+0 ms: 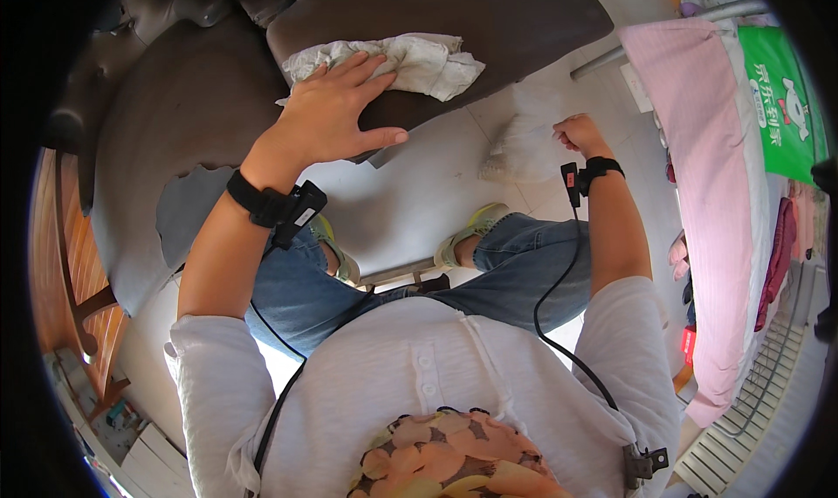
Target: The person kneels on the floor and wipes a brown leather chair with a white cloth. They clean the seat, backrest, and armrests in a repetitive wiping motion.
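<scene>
A crumpled, greyish-white cloth [425, 62] lies on the dark brown leather seat [458, 7] of a sofa. My left hand [337, 108] rests on the cloth's left part, palm down, fingers spread and thumb held out to the side. To the right, over the tiled floor, my right hand [579, 134] has its fingers curled around the edge of a clear plastic bag [527, 141]. The bag hangs to the left of that hand and looks blurred. On the sofa's left section [177, 85], the brown covering ends in a ragged edge beside a grey patch [196, 210].
A bed-like frame with a pink striped cover [694, 125] stands at the right, a green printed bag [782, 102] on it. Below is a slatted rack [740, 432]. Slatted wooden furniture [85, 256] is at the left. Black cables [556, 288] run from my wrist devices.
</scene>
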Action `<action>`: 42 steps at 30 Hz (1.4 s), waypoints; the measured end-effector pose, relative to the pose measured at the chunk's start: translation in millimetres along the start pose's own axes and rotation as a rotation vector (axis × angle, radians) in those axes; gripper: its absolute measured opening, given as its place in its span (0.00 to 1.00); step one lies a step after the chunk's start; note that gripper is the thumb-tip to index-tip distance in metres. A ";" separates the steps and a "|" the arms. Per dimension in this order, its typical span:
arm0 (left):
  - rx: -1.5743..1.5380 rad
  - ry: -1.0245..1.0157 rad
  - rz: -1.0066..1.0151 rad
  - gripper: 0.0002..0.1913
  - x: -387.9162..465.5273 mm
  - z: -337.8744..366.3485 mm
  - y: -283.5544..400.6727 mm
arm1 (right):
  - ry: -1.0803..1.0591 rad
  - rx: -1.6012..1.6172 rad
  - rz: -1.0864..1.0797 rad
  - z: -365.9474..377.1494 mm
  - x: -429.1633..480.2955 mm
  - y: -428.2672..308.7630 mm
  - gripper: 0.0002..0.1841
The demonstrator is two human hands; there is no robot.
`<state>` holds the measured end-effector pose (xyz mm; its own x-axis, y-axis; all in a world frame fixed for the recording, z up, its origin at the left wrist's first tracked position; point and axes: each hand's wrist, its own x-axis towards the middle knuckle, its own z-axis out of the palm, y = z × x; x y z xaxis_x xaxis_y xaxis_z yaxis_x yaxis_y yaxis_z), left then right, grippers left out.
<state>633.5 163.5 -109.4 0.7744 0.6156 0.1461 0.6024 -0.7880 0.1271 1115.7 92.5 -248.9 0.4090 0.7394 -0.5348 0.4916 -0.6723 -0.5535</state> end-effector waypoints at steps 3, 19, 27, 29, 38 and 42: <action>-0.009 -0.008 0.001 0.42 -1.0 0.0 -0.7 | -0.077 0.054 0.000 18.3 -10.5 -16.9 0.11; 0.031 -0.081 -0.022 0.45 -3.6 -0.2 -0.3 | 0.057 0.934 0.242 105.1 -2.6 -52.3 0.10; 0.032 -0.062 -0.032 0.45 -4.6 0.8 2.2 | -0.093 0.351 0.172 84.0 -15.7 -57.4 0.16; 0.031 -0.071 -0.037 0.45 -4.3 0.6 1.8 | -0.075 0.239 0.132 72.7 -23.8 -64.8 0.19; 0.046 -0.086 -0.045 0.45 -3.2 -1.6 3.0 | 0.314 0.550 -0.330 -29.4 -80.1 -111.2 0.17; 0.061 -0.090 -0.050 0.45 -1.0 0.6 6.2 | 0.316 0.917 -0.516 -79.7 -103.4 -135.5 0.19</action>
<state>636.6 158.0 -109.3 0.7554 0.6532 0.0522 0.6495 -0.7570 0.0717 1068.1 110.0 -67.7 0.5615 0.8274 0.0125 -0.0443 0.0451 -0.9980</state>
